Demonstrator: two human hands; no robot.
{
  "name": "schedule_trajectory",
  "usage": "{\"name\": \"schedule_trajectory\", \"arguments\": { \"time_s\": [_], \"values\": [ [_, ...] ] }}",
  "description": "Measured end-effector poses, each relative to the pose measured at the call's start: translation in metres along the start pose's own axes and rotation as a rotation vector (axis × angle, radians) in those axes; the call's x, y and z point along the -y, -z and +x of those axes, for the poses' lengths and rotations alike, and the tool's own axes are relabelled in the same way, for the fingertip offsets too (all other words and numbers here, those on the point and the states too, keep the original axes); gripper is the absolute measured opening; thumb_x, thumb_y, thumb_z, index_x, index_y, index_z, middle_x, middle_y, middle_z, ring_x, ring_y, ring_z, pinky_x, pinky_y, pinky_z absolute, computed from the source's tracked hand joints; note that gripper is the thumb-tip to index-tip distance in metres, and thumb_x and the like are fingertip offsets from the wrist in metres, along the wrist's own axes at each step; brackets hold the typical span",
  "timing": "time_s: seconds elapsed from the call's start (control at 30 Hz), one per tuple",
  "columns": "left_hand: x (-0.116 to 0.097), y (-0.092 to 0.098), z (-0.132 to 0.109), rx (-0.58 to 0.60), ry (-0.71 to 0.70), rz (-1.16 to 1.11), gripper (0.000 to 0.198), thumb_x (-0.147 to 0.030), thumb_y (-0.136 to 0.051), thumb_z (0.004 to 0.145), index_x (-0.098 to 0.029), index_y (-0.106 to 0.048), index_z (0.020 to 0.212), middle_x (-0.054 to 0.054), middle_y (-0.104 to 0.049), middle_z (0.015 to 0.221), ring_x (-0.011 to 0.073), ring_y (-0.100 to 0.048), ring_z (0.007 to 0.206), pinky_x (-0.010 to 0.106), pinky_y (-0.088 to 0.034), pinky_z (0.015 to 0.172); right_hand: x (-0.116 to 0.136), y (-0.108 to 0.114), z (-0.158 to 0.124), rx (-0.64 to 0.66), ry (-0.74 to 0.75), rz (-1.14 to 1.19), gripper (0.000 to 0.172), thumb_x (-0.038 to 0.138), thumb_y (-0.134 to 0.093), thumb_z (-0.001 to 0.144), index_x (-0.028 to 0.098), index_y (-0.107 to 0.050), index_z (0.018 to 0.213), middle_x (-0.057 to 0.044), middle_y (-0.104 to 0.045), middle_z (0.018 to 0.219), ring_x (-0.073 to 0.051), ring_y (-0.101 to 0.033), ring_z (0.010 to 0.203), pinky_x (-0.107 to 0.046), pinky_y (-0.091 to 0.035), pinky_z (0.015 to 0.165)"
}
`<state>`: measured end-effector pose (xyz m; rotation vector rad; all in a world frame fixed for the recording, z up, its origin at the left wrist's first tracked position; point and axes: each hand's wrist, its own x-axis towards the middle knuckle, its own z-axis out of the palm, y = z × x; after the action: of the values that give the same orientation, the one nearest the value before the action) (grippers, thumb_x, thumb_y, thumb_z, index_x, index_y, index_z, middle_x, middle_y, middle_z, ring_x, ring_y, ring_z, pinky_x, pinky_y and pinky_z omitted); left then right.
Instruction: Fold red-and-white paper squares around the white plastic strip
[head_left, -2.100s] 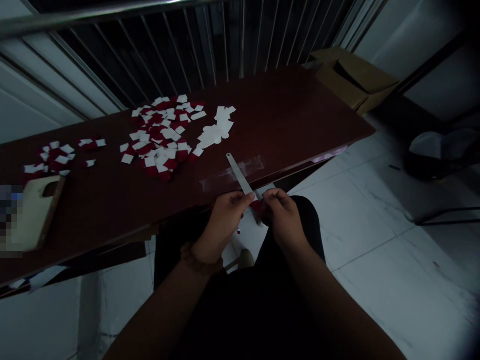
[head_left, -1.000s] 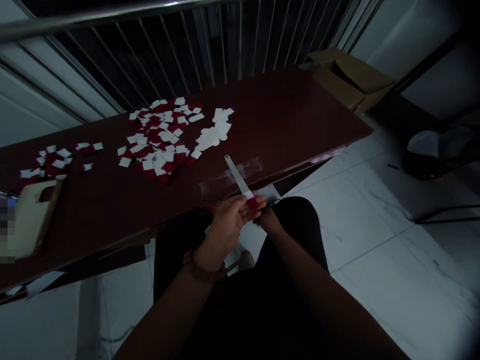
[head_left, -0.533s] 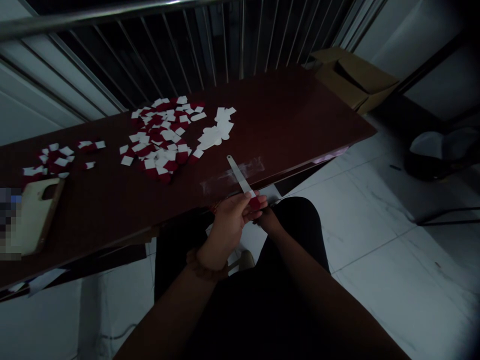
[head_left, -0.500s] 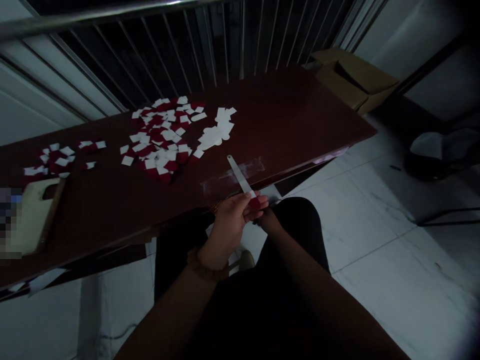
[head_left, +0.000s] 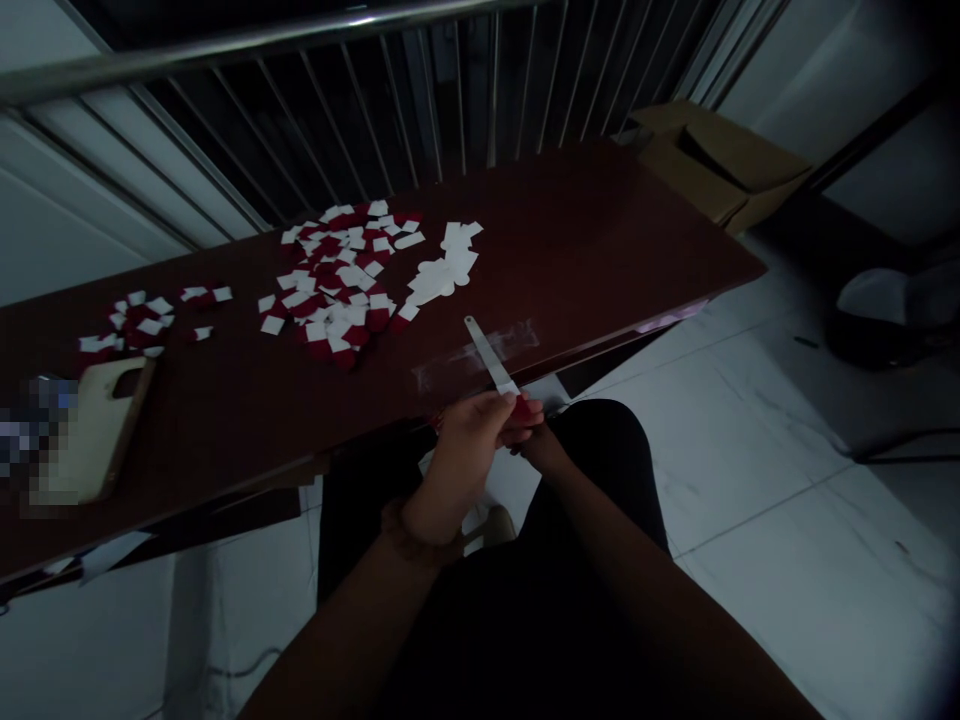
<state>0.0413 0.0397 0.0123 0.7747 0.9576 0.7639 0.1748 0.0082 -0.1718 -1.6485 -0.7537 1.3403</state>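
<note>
My left hand [head_left: 474,432] is closed, thumb on top, around the near end of a flat metal strip [head_left: 486,348] with a small hole at its far tip, much like a steel ruler. A dark red piece [head_left: 523,408] lies at the strip's near end, between the thumb and fingers. Close under it and to the right is my right hand [head_left: 541,447], its fingers mostly hidden behind the left one. Beyond, on the dark red table [head_left: 577,230], lie a heap of red pieces with white tabs [head_left: 337,285] and a cluster of white cutouts [head_left: 444,270].
A smaller group of red-and-white pieces [head_left: 142,320] lies to the left, near a pale phone case [head_left: 97,430]. Clear tape [head_left: 495,350] is stuck near the table's front edge. A metal railing [head_left: 300,45] runs behind; a cardboard box [head_left: 720,165] stands beyond the right end.
The view has shifted slightly, so everything sits a little farther right. My left hand keeps its hold on the metal strip, and the red piece shows less between the fingers.
</note>
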Motion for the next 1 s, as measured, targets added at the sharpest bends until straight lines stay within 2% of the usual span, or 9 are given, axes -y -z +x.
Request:
{"name": "schedule_trajectory", "arguments": {
  "time_s": [0.13, 0.2, 0.3, 0.4, 0.47, 0.57, 0.63, 0.7, 1.0],
  "values": [
    [-0.009, 0.014, -0.002, -0.071, -0.081, 0.317, 0.031, -0.046, -0.067, 0.093, -0.021, -0.078, 0.078, 0.011, -0.079, 0.08, 0.0258, -0.075, 0.075, 0.035, -0.056, 0.067, 0.001, -0.001, 0.002, 0.045, -0.036, -0.015, 0.023, 0.035, -0.064, 0.092, 0.016, -0.07, 0.082, -0.001, -0.066, 0.06, -0.015, -0.061, 0.053, -0.027, -0.048, 0.054],
    [-0.023, 0.027, -0.005, -0.122, -0.21, 0.607, 0.032, -0.045, -0.069, 0.092, -0.024, -0.074, 0.069, 0.009, -0.077, 0.074, 0.0264, -0.073, 0.076, 0.033, -0.053, 0.067, 0.001, -0.001, 0.003, 0.038, -0.042, -0.002, 0.021, 0.036, -0.064, 0.087, 0.018, -0.07, 0.08, -0.001, -0.066, 0.058, -0.015, -0.06, 0.052, -0.027, -0.047, 0.053],
    [-0.059, 0.042, -0.001, -0.231, -0.429, 0.987, 0.032, -0.044, -0.067, 0.093, -0.025, -0.072, 0.068, 0.008, -0.074, 0.072, 0.0277, -0.071, 0.083, 0.035, -0.051, 0.076, 0.001, -0.002, 0.003, 0.032, -0.045, 0.014, 0.022, 0.039, -0.064, 0.083, 0.019, -0.07, 0.079, -0.001, -0.066, 0.058, -0.015, -0.06, 0.052, -0.027, -0.047, 0.054],
    [-0.102, 0.05, 0.026, -0.319, -0.59, 1.28, 0.026, -0.041, -0.061, 0.097, -0.024, -0.077, 0.087, 0.008, -0.075, 0.083, 0.03, -0.069, 0.089, 0.041, -0.049, 0.089, 0.0, -0.003, 0.004, 0.035, -0.048, 0.017, 0.022, 0.041, -0.065, 0.08, 0.02, -0.069, 0.078, -0.001, -0.067, 0.058, -0.015, -0.06, 0.051, -0.027, -0.047, 0.054],
    [-0.124, 0.056, 0.051, -0.337, -0.664, 1.458, 0.026, -0.035, -0.059, 0.099, -0.023, -0.077, 0.112, 0.011, -0.076, 0.105, 0.033, -0.067, 0.105, 0.045, -0.047, 0.098, 0.0, -0.004, 0.004, 0.037, -0.053, 0.013, 0.023, 0.042, -0.066, 0.079, 0.02, -0.069, 0.077, 0.0, -0.067, 0.058, -0.015, -0.06, 0.051, -0.027, -0.046, 0.054],
    [-0.138, 0.063, 0.084, -0.257, -0.673, 1.663, 0.04, -0.029, -0.057, 0.099, -0.016, -0.069, 0.134, 0.017, -0.064, 0.142, 0.0382, -0.056, 0.131, 0.05, -0.043, 0.11, 0.001, -0.005, 0.006, 0.033, -0.061, 0.007, 0.022, 0.041, -0.065, 0.078, 0.019, -0.07, 0.079, 0.0, -0.067, 0.058, -0.015, -0.061, 0.05, -0.026, -0.045, 0.052],
    [-0.136, 0.067, 0.097, -0.206, -0.643, 1.724, 0.042, -0.025, -0.055, 0.099, -0.011, -0.066, 0.138, 0.02, -0.058, 0.151, 0.0403, -0.052, 0.136, 0.053, -0.041, 0.113, 0.001, -0.005, 0.007, 0.024, -0.067, 0.004, 0.022, 0.04, -0.063, 0.078, 0.019, -0.07, 0.08, 0.0, -0.067, 0.058, -0.015, -0.061, 0.05, -0.025, -0.044, 0.051],
    [-0.131, 0.07, 0.102, -0.205, -0.625, 1.722, 0.04, -0.023, -0.052, 0.1, -0.011, -0.069, 0.134, 0.021, -0.061, 0.148, 0.0411, -0.053, 0.132, 0.056, -0.041, 0.112, 0.001, -0.005, 0.007, 0.019, -0.074, 0.001, 0.02, 0.038, -0.063, 0.078, 0.02, -0.07, 0.079, 0.0, -0.067, 0.057, -0.015, -0.061, 0.05, -0.025, -0.043, 0.05],
    [-0.128, 0.067, 0.096, -0.286, -0.64, 1.64, 0.029, -0.025, -0.057, 0.098, -0.016, -0.076, 0.118, 0.017, -0.073, 0.131, 0.0415, -0.058, 0.125, 0.057, -0.042, 0.106, 0.004, -0.004, 0.006, 0.029, -0.086, -0.007, 0.018, 0.037, -0.063, 0.079, 0.02, -0.071, 0.079, -0.001, -0.068, 0.059, -0.015, -0.062, 0.052, -0.026, -0.045, 0.053]
  ]
}}
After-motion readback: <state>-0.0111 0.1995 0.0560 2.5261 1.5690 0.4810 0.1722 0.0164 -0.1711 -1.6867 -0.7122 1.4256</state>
